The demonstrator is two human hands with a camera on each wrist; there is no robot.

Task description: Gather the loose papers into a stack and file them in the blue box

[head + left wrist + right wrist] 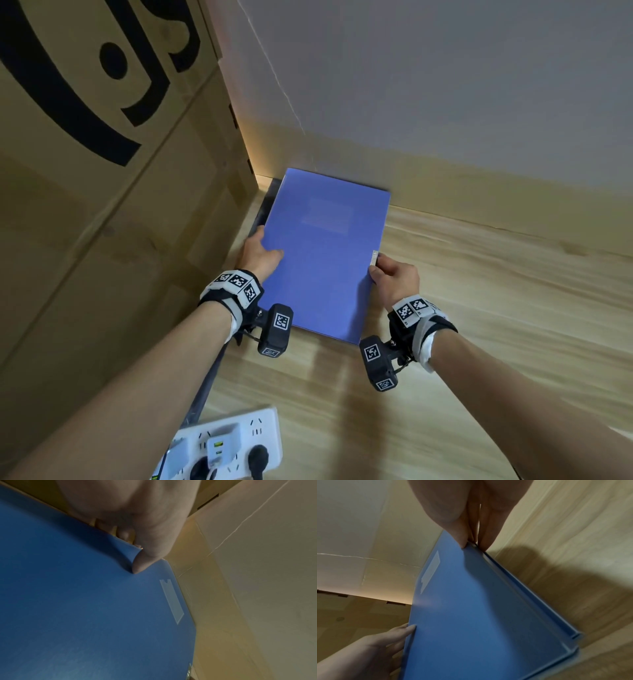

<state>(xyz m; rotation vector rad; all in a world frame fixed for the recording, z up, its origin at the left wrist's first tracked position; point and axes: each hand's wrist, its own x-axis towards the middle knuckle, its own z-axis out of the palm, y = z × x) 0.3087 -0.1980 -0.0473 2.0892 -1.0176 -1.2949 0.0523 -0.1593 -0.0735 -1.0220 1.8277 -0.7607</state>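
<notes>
The flat blue box (322, 260) has its lid down and a clear label pocket (329, 216) on top. It sits between my hands near the corner where the cardboard carton meets the wall. My left hand (265, 245) grips its left edge, with the thumb (139, 563) pressed on the lid and the fingers curled under. My right hand (376, 267) pinches the right edge (474, 545) beside a small metal clasp (375, 255). In the right wrist view the blue box (471, 608) throws a shadow on the table. No loose papers show.
A tall cardboard carton (85, 171) stands close on the left. A pale wall (445, 85) runs behind. The wooden table (479, 325) stretches to the right. A white power strip (233, 445) with plugs lies at the near edge.
</notes>
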